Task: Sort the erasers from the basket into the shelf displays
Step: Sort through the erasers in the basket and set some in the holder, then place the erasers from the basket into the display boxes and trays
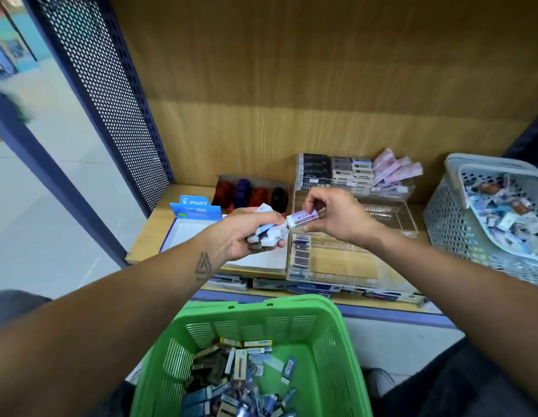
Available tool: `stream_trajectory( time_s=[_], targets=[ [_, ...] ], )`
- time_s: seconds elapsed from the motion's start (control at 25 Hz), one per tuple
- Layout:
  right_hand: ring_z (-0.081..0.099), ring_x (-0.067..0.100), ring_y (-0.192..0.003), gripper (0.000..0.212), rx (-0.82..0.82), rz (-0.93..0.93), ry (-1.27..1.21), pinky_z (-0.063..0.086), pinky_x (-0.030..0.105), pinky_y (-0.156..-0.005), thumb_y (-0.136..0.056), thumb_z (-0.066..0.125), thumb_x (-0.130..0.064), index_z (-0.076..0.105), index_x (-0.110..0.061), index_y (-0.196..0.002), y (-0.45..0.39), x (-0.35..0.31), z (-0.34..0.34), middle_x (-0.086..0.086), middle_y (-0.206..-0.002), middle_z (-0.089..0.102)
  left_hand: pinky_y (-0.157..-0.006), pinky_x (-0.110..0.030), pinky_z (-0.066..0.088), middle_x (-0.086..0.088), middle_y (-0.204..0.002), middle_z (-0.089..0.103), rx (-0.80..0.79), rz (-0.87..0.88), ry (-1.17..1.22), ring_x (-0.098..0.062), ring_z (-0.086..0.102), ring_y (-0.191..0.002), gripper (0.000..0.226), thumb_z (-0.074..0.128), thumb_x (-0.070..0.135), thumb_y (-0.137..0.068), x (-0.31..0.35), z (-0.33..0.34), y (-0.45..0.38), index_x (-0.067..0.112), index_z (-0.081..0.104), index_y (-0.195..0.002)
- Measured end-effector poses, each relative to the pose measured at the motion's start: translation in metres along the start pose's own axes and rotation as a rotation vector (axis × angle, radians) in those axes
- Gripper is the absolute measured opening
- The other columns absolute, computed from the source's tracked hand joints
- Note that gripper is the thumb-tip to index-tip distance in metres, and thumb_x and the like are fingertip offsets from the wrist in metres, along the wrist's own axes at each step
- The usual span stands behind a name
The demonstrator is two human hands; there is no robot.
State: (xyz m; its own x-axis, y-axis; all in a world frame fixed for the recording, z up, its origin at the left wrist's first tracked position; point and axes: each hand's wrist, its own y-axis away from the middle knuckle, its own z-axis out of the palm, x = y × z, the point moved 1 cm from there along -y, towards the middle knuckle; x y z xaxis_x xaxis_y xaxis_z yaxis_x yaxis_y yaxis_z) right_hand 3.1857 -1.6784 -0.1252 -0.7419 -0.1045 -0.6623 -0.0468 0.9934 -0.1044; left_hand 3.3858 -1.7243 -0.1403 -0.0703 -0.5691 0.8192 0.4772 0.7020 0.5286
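Lilac-sleeved white block eraser (302,218) pinched in right hand (337,216), long axis level, pointing left toward left hand (246,233) clutching mixed eraser bundle (266,233); clear acrylic shelf display (352,260) directly below right hand.

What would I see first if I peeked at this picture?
Two hands meet mid-picture: the left hand grips a bunch of erasers, and the right hand pinches a purple eraser. Below them sits a bright green basket full of more.
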Motion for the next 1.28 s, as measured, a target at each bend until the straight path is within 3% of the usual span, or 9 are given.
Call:
stream_trajectory(
  time_s=[0.12,0.28,0.36,0.48,0.6,0.84,1.0,1.12,1.28],
  targets=[
    [0.056,0.001,-0.067,0.032,0.007,-0.006,0.038,0.042,0.013,-0.060,-0.067,0.089,-0.009,0.066,-0.018,-0.087,-0.002,0.005,0.004,-0.010,-0.078,0.065,-0.052,-0.028,0.057,-0.024,-0.091,0.071,-0.006,-0.026,0.008,-0.029,0.067,-0.059,0.025,0.074,0.005,-0.085,-0.002,-0.002,-0.011,0.001,0.067,-0.109],
    [0.058,0.005,-0.067,0.029,-0.085,0.093,0.038,0.045,0.018,-0.063,-0.065,0.092,-0.021,0.072,-0.020,-0.087,-0.002,0.022,-0.010,-0.008,-0.079,0.069,-0.052,-0.030,0.057,-0.028,-0.092,0.070,0.011,-0.025,0.006,-0.031,0.067,-0.061,0.014,0.074,0.002,-0.083,0.000,0.007,-0.021,0.003,0.069,-0.097],
    [0.054,0.004,-0.067,0.032,-0.097,0.161,0.045,0.043,0.015,-0.061,-0.064,0.092,-0.017,0.072,-0.016,-0.088,-0.002,0.037,-0.027,-0.008,-0.079,0.065,-0.055,-0.033,0.058,-0.029,-0.093,0.068,0.024,-0.015,0.007,-0.033,0.067,-0.063,0.015,0.074,-0.001,-0.082,0.001,0.012,-0.024,0.001,0.068,-0.096],
    [0.060,0.013,-0.075,0.033,-0.062,0.338,0.182,0.047,0.024,-0.067,-0.063,0.091,-0.011,0.071,-0.015,-0.089,0.009,0.065,-0.045,-0.003,-0.082,0.067,-0.055,-0.036,0.059,-0.030,-0.094,0.065,0.047,0.002,0.028,-0.034,0.066,-0.061,0.020,0.073,-0.005,-0.082,0.002,0.027,-0.024,-0.003,0.066,-0.101],
    [0.066,0.019,-0.084,0.029,-0.057,0.410,0.287,0.054,0.029,-0.073,-0.065,0.085,-0.008,0.073,-0.014,-0.091,0.031,0.086,-0.049,0.003,-0.089,0.072,-0.049,-0.036,0.058,-0.027,-0.091,0.063,0.042,0.005,0.051,-0.033,0.065,-0.057,0.020,0.071,-0.008,-0.082,-0.009,0.047,-0.022,-0.003,0.063,-0.100],
    [0.061,0.017,-0.086,0.020,-0.053,0.479,0.601,0.047,0.023,-0.073,-0.073,0.078,-0.012,0.071,-0.022,-0.088,0.062,0.126,-0.074,0.002,-0.097,0.069,-0.066,-0.040,0.054,-0.021,-0.079,0.069,0.032,-0.041,0.015,-0.034,0.067,-0.058,0.022,0.075,-0.001,-0.081,-0.043,0.069,-0.031,0.003,0.063,-0.099],
    [0.065,0.027,-0.100,0.026,-0.086,0.554,0.820,0.054,0.033,-0.078,-0.085,0.060,-0.006,0.066,-0.023,-0.104,0.084,0.145,-0.054,0.006,-0.112,0.064,-0.050,-0.032,0.054,-0.023,-0.086,0.069,-0.005,-0.033,-0.004,-0.034,0.066,-0.058,0.024,0.075,0.000,-0.081,-0.044,0.084,-0.031,0.003,0.064,-0.102],
    [0.065,0.031,-0.103,0.033,-0.128,0.565,0.878,0.054,0.036,-0.079,-0.089,0.053,0.000,0.059,-0.018,-0.116,0.085,0.151,-0.040,0.010,-0.119,0.062,-0.046,-0.029,0.053,-0.024,-0.091,0.067,-0.027,-0.049,0.015,-0.033,0.066,-0.058,0.023,0.074,-0.001,-0.082,-0.048,0.091,-0.029,0.002,0.064,-0.103],
    [0.064,0.029,-0.101,0.031,-0.146,0.543,0.958,0.048,0.032,-0.075,-0.094,0.045,-0.002,0.056,-0.015,-0.119,0.086,0.154,-0.027,0.010,-0.115,0.063,-0.060,-0.037,0.059,-0.025,-0.099,0.065,-0.075,-0.087,0.065,-0.037,0.068,-0.067,0.029,0.077,0.003,-0.082,-0.055,0.093,-0.032,0.003,0.063,-0.107]
  ],
)
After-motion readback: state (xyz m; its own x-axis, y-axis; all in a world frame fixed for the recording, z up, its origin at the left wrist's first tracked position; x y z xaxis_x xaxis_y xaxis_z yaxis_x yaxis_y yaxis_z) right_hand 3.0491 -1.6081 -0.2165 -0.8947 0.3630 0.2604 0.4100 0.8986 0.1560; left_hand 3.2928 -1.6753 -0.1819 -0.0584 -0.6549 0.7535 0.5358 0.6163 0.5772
